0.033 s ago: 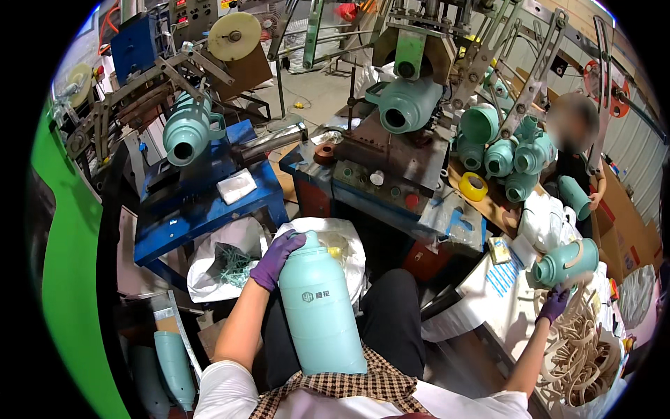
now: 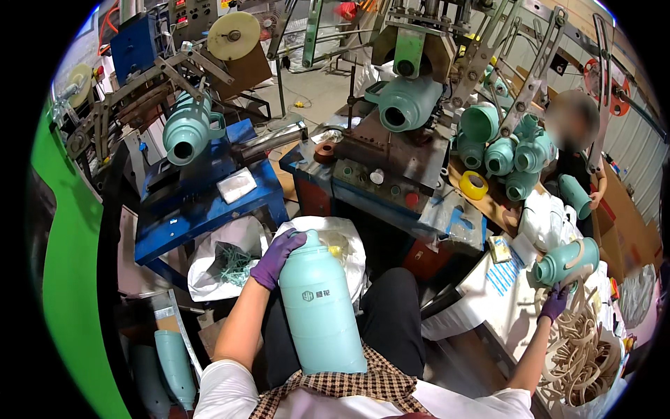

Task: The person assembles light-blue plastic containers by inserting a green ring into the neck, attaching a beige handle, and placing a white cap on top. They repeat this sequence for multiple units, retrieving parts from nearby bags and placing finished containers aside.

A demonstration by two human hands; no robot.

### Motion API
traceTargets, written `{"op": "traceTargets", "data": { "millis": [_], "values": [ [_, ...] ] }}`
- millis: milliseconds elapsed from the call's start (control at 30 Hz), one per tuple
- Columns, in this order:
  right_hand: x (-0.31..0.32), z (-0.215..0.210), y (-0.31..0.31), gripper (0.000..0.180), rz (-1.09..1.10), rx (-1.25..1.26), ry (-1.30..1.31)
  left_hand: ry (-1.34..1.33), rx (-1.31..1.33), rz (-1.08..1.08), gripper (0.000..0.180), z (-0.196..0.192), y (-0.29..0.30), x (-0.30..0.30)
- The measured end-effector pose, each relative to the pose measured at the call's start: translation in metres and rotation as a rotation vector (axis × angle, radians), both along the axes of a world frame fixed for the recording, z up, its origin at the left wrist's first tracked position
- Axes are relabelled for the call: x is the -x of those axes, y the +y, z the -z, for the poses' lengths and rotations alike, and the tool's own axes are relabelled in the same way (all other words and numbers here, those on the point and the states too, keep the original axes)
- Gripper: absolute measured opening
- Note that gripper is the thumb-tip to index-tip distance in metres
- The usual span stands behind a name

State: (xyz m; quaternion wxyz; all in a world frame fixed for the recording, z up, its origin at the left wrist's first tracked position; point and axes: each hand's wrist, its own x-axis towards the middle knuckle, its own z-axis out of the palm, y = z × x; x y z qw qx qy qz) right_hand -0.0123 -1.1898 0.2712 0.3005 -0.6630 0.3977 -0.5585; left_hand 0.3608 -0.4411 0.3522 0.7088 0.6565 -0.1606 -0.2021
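The left hand, gloved purple, gripped the shoulder of a tall teal bottle standing upright in the lap. The right hand closed around a smaller teal bottle lying sideways.

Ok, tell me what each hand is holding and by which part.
The left hand grips the big teal bottle at its shoulder, just below the neck. The right hand is at the underside of a smaller teal bottle lying sideways; the exact grip cannot be told.

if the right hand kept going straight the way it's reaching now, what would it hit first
Probably the teal jug lying on its side on the white-covered bench: the right hand in its purple glove is right beneath it, fingers pointing up at it, perhaps already touching. Depth is hard to judge here.
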Motion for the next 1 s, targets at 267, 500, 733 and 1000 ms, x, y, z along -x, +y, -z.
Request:
{"op": "traceTargets", "data": {
  "millis": [267, 500, 733, 1000],
  "values": [
    [-0.048, -0.058, 0.029, 0.038, -0.004, 0.170, -0.079, 0.033, 0.044, -0.006, 0.049, -0.018, 0.005, 0.016],
    [-0.061, -0.038, 0.020, 0.041, 0.142, 0.340, 0.091, -0.004, 0.103, 0.052, 0.042, -0.043, -0.010, 0.029],
    [-0.099, -0.052, 0.037, 0.038, -0.528, 0.365, 0.118, 0.080, 0.303, 0.197, 0.050, -0.015, -0.019, 0.014],
    [-0.247, -0.150, 0.489, 0.038, -1.496, -1.076, -0.338, -0.147, 0.216, 0.249, 0.042, -0.035, -0.038, 0.024]
  ]
}}
